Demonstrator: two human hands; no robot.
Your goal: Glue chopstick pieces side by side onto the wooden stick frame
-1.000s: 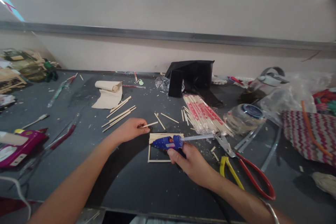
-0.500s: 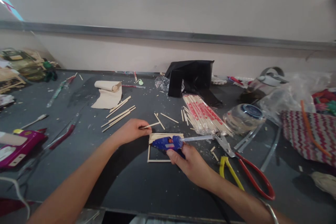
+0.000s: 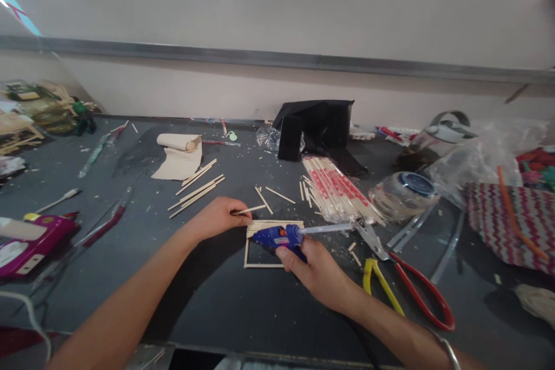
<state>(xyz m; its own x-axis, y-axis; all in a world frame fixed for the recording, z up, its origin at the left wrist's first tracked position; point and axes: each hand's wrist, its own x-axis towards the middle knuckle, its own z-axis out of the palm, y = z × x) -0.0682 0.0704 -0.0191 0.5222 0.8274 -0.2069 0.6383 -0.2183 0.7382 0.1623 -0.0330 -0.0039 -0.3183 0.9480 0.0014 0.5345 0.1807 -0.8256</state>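
Note:
My left hand (image 3: 219,217) is closed in a pinch on a thin wooden stick (image 3: 254,208) that points right, just above a small rectangular frame of sticks (image 3: 255,245) lying flat on the dark table. My right hand (image 3: 318,272) grips a blue glue gun (image 3: 277,236) lying across the frame, nozzle toward the left, with a clear glue stick (image 3: 327,228) trailing out to the right. The two hands are about a hand's width apart.
Loose sticks (image 3: 197,191) lie left of centre, a bundle of wrapped chopsticks (image 3: 336,188) to the right. Red-handled shears (image 3: 416,286) and yellow-handled pliers (image 3: 381,280) lie right of my right hand. A black box (image 3: 314,127), paper roll (image 3: 177,153), tape roll (image 3: 405,191) and striped cloth (image 3: 511,222) surround.
My left hand has shifted the stick slightly right and down toward the frame's top edge. The right hand and glue gun have barely moved.

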